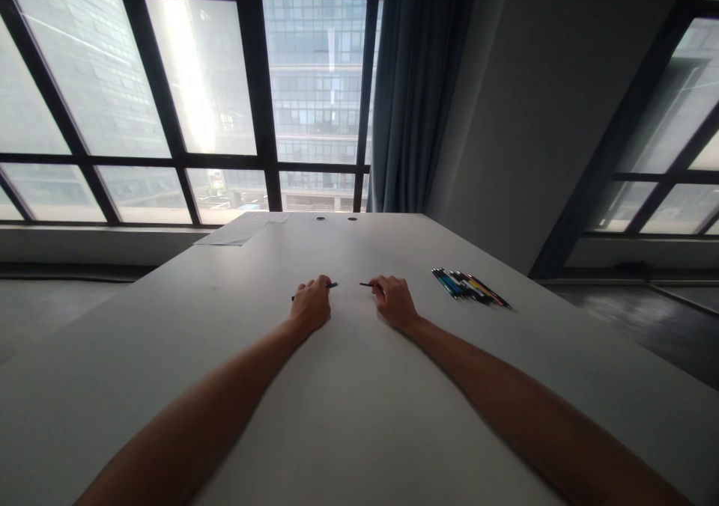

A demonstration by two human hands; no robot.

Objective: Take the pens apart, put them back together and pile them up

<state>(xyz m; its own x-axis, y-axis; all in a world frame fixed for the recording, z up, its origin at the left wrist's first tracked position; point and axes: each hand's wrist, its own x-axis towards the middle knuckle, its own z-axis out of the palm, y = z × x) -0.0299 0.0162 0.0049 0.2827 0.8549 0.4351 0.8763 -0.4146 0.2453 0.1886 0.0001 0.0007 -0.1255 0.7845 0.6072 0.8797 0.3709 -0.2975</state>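
Note:
Over the white table point(348, 386), my left hand point(311, 302) is closed around a dark pen point(332, 286); one end sticks out to the right of the fingers and the other to the left. A short way to the right, my right hand point(395, 300) pinches a short, thin dark piece that looks like a pen cap point(365, 284), pointing left toward the pen. A gap separates the two parts. The fingers hide much of both. Right of my right hand lies a loose bunch of pens point(470, 287) in blue, green, black, yellow and red.
Sheets of paper point(239, 229) lie at the table's far left edge. Two round dark cable holes point(352, 219) are set near the far end. Beyond the table stand large windows, a blue curtain point(413, 94) and a grey pillar point(539, 102).

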